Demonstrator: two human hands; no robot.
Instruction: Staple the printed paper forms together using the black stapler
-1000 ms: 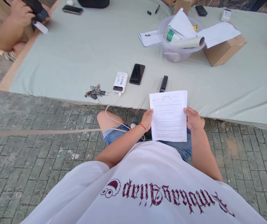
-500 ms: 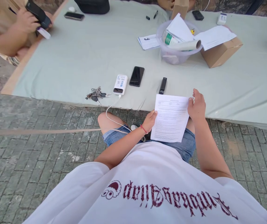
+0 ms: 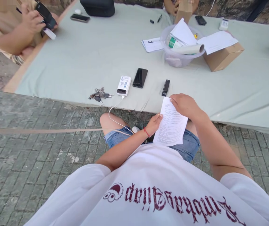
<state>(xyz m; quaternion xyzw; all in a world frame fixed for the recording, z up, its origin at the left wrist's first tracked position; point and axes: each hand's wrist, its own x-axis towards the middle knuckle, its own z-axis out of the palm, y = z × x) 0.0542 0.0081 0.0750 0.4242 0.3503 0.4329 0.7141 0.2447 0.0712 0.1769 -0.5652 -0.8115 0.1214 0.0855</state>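
Note:
A printed sheet of paper (image 3: 171, 125) slants over my lap, just off the table's near edge. My left hand (image 3: 154, 125), a red string at its wrist, pinches the sheet's left edge between thumb and fingers. Across the upper right part of the sheet lies my right hand (image 3: 186, 105), its thumb and fingers closed at the top edge and covering that corner. Just beyond the paper's top edge, a slim black stapler (image 3: 166, 88) rests on the tablecloth.
Left of the stapler lie a black phone (image 3: 140, 78), a white power bank (image 3: 123, 85) with a cable, and keys (image 3: 100, 95). Farther back stand a plastic basin (image 3: 179, 61) and a cardboard box (image 3: 224, 58). Another person's hands (image 3: 32, 23) hold a black device at left.
My right hand has moved left from the sheet's right edge and closed on its top edge. The left hand keeps its pinch. The whole view has shifted slightly.

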